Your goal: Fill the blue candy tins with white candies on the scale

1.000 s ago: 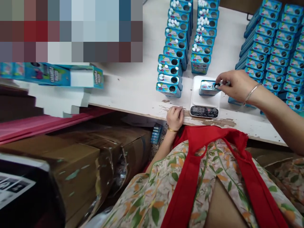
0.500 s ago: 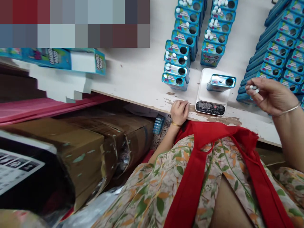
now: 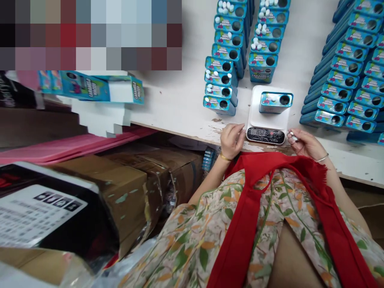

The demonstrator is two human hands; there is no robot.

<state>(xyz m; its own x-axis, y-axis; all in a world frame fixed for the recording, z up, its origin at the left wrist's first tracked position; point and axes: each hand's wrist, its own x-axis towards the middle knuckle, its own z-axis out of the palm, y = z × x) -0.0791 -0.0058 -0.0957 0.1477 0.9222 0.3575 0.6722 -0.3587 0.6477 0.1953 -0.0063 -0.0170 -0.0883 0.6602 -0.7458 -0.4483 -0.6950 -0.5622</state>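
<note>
My right hand [image 3: 306, 143] pinches a few small white candies [image 3: 294, 139] beside the lower right corner of a white digital scale [image 3: 254, 114]. On the scale stands a blue tin [image 3: 274, 106] with a round dark hole in its top and a white candy lying on the lid. My left hand [image 3: 232, 141] rests at the table edge, just left of the scale's display [image 3: 258, 132]. Its thumb and forefinger are apart, with nothing seen between them.
Blue tins [image 3: 219, 104] stand in a row left of the scale, several with white candies on their lids. Another row [image 3: 263, 66] stands behind it, and more tins [image 3: 330, 118] to the right. Cardboard boxes [image 3: 129, 200] sit below the table, left.
My right hand has come left and down from the right-hand tins to the scale, still holding candies. My left hand has lifted and its fingers have loosened. The scale's reading has changed.
</note>
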